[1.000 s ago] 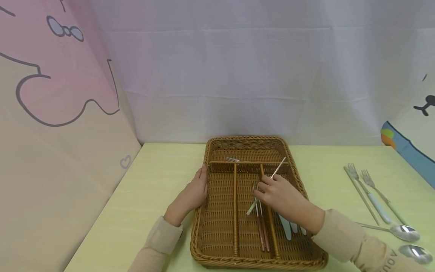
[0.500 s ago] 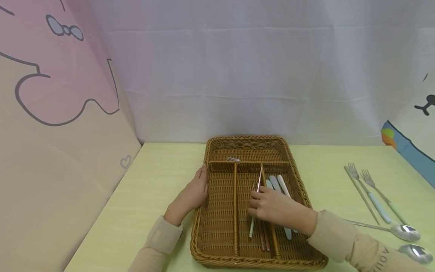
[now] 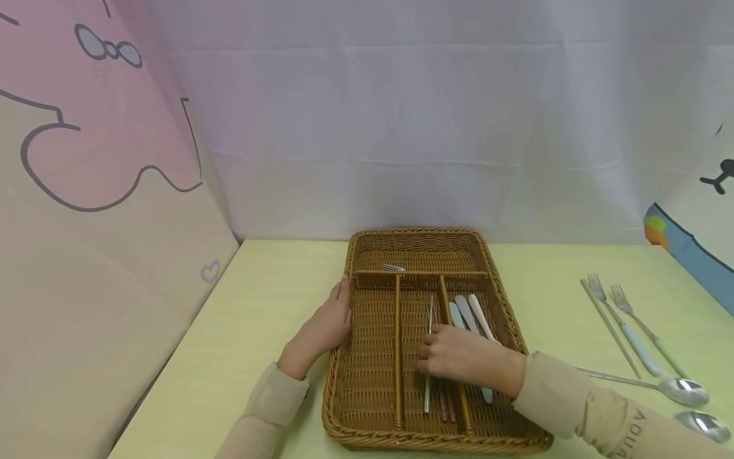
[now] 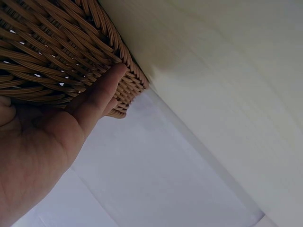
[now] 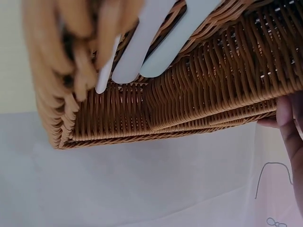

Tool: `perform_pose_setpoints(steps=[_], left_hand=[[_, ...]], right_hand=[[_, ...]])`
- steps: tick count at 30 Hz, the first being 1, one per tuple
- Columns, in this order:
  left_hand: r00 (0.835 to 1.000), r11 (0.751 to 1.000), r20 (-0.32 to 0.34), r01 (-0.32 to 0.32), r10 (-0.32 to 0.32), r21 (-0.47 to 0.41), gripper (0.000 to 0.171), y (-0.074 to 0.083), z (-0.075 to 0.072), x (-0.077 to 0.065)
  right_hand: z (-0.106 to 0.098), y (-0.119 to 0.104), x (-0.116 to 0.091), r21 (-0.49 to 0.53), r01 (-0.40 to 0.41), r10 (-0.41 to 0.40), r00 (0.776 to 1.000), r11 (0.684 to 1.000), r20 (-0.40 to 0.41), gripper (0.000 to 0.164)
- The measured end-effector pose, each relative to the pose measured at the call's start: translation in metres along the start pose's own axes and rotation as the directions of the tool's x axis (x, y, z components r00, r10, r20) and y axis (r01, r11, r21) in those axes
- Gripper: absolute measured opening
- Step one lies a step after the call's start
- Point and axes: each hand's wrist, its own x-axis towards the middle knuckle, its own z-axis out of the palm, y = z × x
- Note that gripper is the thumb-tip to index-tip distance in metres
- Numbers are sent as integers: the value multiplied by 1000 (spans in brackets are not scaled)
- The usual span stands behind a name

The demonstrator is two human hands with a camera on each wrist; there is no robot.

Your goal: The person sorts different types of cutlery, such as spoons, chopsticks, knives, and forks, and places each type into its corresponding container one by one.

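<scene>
A brown wicker cutlery basket (image 3: pixel 398 357) with compartments lies on the table. My left hand (image 3: pixel 325 325) rests against its left wall, and the left wrist view shows the fingers (image 4: pixel 102 92) extended along the wicker. In the middle compartment my right hand (image 3: pixel 467 358) pinches a chopstick (image 3: pixel 427 398) with a pale green end and a metal shaft, low and roughly parallel to the dividers. Two rosy-brown chopsticks (image 3: pixel 452 411) lie beside it, partly hidden by the hand. The right compartment holds knives with mint, grey and white handles (image 3: pixel 463 310), also seen in the right wrist view.
A fork (image 3: pixel 393 268) pokes up at the back compartment's divider. On the table to the right lie a green-ended chopstick (image 3: pixel 610 328), a blue-handled fork (image 3: pixel 636 344), a green-handled fork (image 3: pixel 654 335) and two spoons (image 3: pixel 682 392). A light curtain (image 3: pixel 367 127) hangs behind the table.
My right hand has moved down and slightly left, turning the green-ended chopstick from slanting across the divider to lying along the middle compartment. My left hand stays on the basket wall.
</scene>
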Motion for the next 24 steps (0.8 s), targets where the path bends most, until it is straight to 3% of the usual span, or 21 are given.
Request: perform_pose_setpoints(steps=[9,24], left_hand=[[1000,1000,6,5,-5,-1,53,1,0,0],[1000,1000,3,6,-6,25,53,-1,2,1]], right_hand=[[0,-1,3,150,-22,18,999,989,28,11],[3,-3,6,285,-66,48,996,956,71,9]])
